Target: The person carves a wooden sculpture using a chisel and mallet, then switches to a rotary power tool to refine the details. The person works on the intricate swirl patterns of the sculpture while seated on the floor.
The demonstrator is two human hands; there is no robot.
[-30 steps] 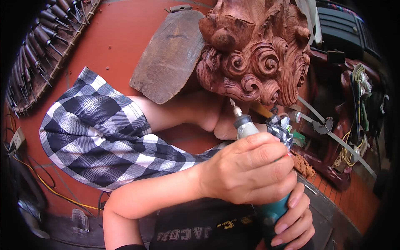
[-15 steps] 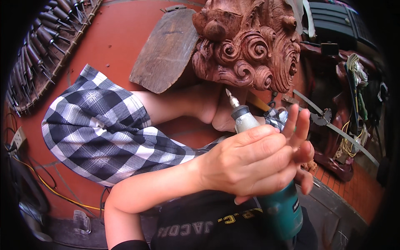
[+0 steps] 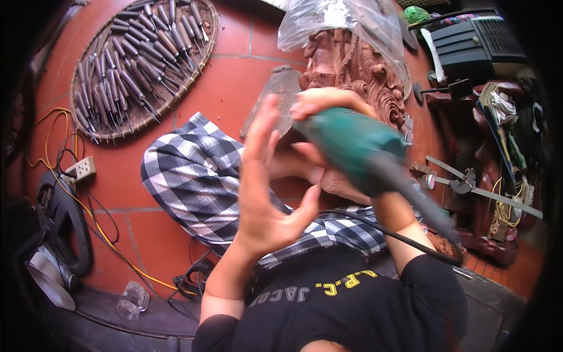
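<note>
Floor: red tiles in even daylight.
Ten o'clock: round woven tray of chisels.
Nine o'clock: power strip, yellow cable.
Two o'clock: dark fan housing.

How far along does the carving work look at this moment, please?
Done: the wood carving already shows deep curls. In hand: the right hand holds the green rotary tool lifted off the wood; the left hand is open. Left: cannot tell; plastic sheet covers its top.

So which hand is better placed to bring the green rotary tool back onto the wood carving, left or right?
Probably right. The right hand already grips the green rotary tool, raised just in front of the wood carving. The left hand is open, fingers spread, holding nothing.
</note>
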